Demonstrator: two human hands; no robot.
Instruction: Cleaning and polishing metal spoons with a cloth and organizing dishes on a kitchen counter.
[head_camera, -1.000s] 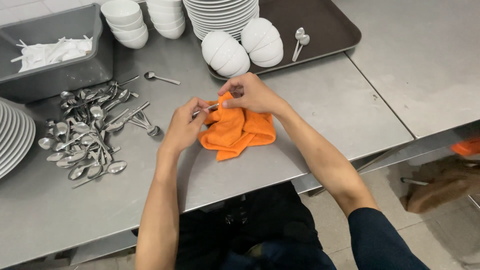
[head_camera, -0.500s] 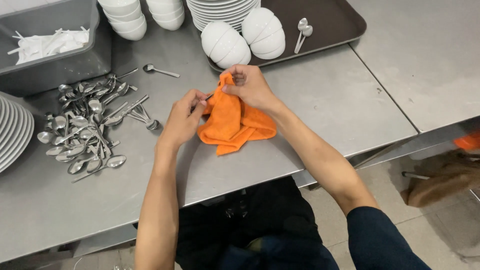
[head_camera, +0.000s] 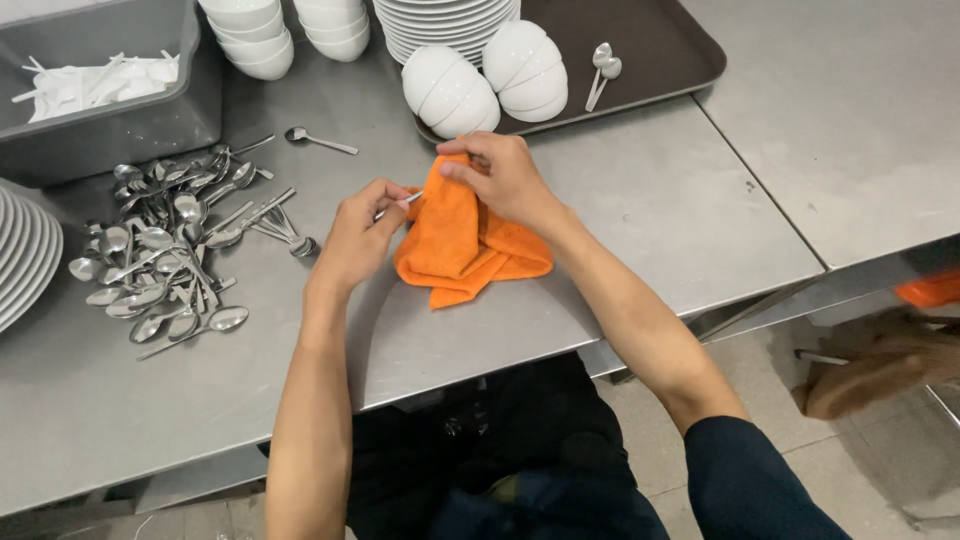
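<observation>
My left hand (head_camera: 360, 235) pinches the handle of a metal spoon (head_camera: 409, 199) whose other end is buried in an orange cloth (head_camera: 460, 240). My right hand (head_camera: 500, 175) grips the top of that cloth, bunched around the hidden end of the spoon. The cloth's lower folds rest on the steel table (head_camera: 640, 200). To the left of my left hand lies a pile of several loose spoons (head_camera: 165, 250).
A brown tray (head_camera: 650, 50) at the back holds upturned white bowls (head_camera: 450, 90), stacked plates and two spoons (head_camera: 600, 70). Stacked white bowls (head_camera: 250, 35), a grey bin (head_camera: 110, 100) with white items and a plate stack (head_camera: 25, 260) stand left. A single spoon (head_camera: 320, 140) lies apart.
My right hand has lifted the cloth's top higher around the spoon. Both hands sit slightly farther back on the table. The view has shifted a little.
</observation>
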